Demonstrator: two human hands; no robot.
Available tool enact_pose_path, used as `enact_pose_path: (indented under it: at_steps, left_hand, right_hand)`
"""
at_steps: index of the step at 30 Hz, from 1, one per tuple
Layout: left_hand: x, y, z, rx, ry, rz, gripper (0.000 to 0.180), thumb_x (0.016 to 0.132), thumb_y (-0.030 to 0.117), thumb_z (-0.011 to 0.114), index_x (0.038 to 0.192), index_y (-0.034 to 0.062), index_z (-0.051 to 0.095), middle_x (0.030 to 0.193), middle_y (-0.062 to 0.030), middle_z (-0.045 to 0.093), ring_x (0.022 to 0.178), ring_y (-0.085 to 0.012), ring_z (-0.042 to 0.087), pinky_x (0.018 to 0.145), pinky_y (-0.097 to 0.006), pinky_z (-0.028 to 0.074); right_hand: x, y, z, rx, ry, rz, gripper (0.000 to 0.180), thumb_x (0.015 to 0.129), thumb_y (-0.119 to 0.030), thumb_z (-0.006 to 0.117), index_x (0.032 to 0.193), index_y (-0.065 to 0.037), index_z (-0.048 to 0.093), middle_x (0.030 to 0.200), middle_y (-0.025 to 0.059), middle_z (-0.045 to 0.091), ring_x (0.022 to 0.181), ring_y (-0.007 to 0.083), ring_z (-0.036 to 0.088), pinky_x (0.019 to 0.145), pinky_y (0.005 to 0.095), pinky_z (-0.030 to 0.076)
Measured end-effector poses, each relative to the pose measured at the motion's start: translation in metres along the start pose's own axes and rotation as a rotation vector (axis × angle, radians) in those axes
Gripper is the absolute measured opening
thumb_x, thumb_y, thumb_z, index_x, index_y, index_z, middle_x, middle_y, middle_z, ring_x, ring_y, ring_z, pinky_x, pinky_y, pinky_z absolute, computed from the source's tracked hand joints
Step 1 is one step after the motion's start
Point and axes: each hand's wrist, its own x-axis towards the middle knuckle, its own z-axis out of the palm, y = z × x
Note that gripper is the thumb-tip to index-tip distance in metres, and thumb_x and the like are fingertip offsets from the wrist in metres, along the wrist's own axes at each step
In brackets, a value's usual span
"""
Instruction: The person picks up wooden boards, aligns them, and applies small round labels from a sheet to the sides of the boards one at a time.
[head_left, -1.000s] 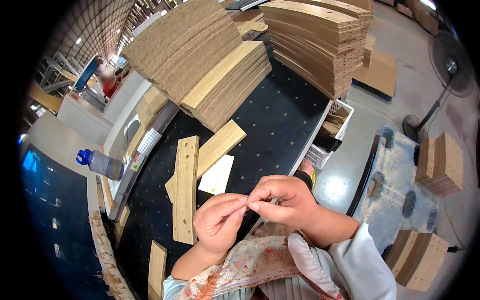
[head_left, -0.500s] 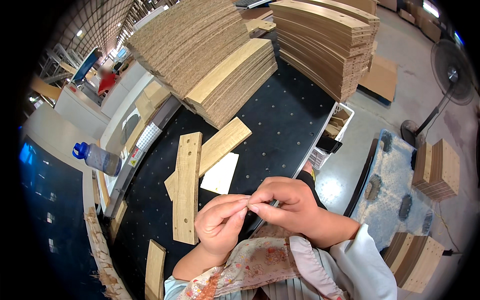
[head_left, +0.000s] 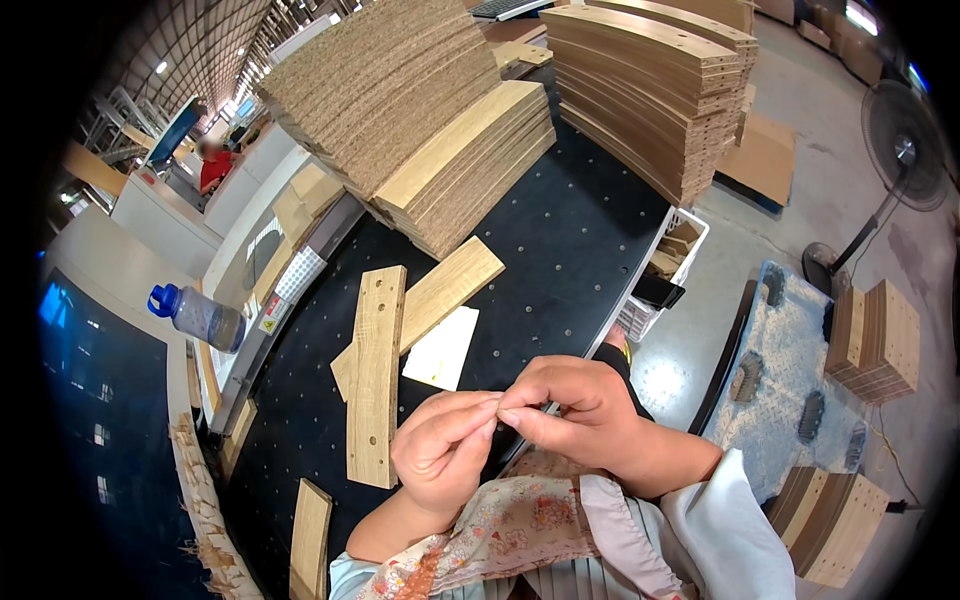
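My left hand [head_left: 441, 447] and my right hand [head_left: 572, 408] meet fingertip to fingertip over the near edge of the black table [head_left: 545, 245]. Both are closed in a pinch, and whatever sits between the fingertips is too small to name. Just beyond them lies a white sheet of paper [head_left: 443, 347]. To its left, a wood-grain board with holes [head_left: 373, 400] rests across a second wood-grain board [head_left: 460, 285]. Another short board [head_left: 310, 535] lies at the near left.
Tall stacks of curved boards stand at the back left [head_left: 400, 110] and back right [head_left: 650, 90]. A blue-capped bottle [head_left: 205, 318] stands left. On the right are a white basket [head_left: 685, 245], a blue pallet [head_left: 775, 370], a floor fan [head_left: 903, 150] and more board stacks [head_left: 875, 335].
Both hands stay pinched together with hardly any movement. In the far background, a person in red has shifted slightly.
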Motion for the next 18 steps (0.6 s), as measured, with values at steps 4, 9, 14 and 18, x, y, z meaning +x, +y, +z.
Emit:
enact_pose_path:
  at_steps: [4,9,14,18]
  left_hand:
    - [-0.0001,0.0001,0.0003,0.005,-0.006,0.025,0.014,0.076,-0.007,0.059,0.089,-0.0027,0.063,0.089,-0.0165,0.062,0.077,-0.0186,0.060,0.066,-0.025,0.047]
    - [-0.0021,0.0010,-0.0008,0.037,-0.009,0.036,0.018,0.075,-0.009,0.058,0.090,-0.0026,0.063,0.090,-0.0169,0.064,0.079,-0.0222,0.063,0.068,-0.027,0.050]
    - [-0.0034,-0.0001,0.0012,-0.023,0.018,0.014,0.018,0.075,-0.008,0.058,0.091,-0.0025,0.063,0.091,-0.0175,0.063,0.081,-0.0221,0.062,0.069,-0.027,0.050]
    - [-0.0042,-0.0012,0.0025,-0.053,0.025,0.005,0.017,0.076,-0.008,0.058,0.092,-0.0023,0.063,0.092,-0.0177,0.063,0.082,-0.0221,0.062,0.071,-0.027,0.050]
  right_hand:
    - [-0.0010,-0.0022,-0.0006,0.004,-0.006,0.023,0.005,0.077,-0.004,0.062,0.081,-0.001,0.063,0.070,0.0076,0.059,0.061,0.0152,0.055,0.054,0.0257,0.042]
    - [-0.0024,-0.0046,-0.0024,-0.003,-0.035,0.069,0.005,0.079,-0.003,0.062,0.081,0.001,0.064,0.073,0.0087,0.061,0.066,0.0144,0.058,0.057,0.0247,0.043]
    - [-0.0025,-0.0040,-0.0017,0.017,-0.038,0.077,0.005,0.079,-0.003,0.062,0.081,0.001,0.064,0.074,0.0085,0.061,0.066,0.0141,0.058,0.058,0.0245,0.043]
    - [-0.0027,-0.0035,-0.0016,0.025,-0.025,0.083,0.005,0.079,-0.003,0.062,0.081,0.001,0.064,0.074,0.0083,0.061,0.066,0.0138,0.058,0.058,0.0245,0.043]
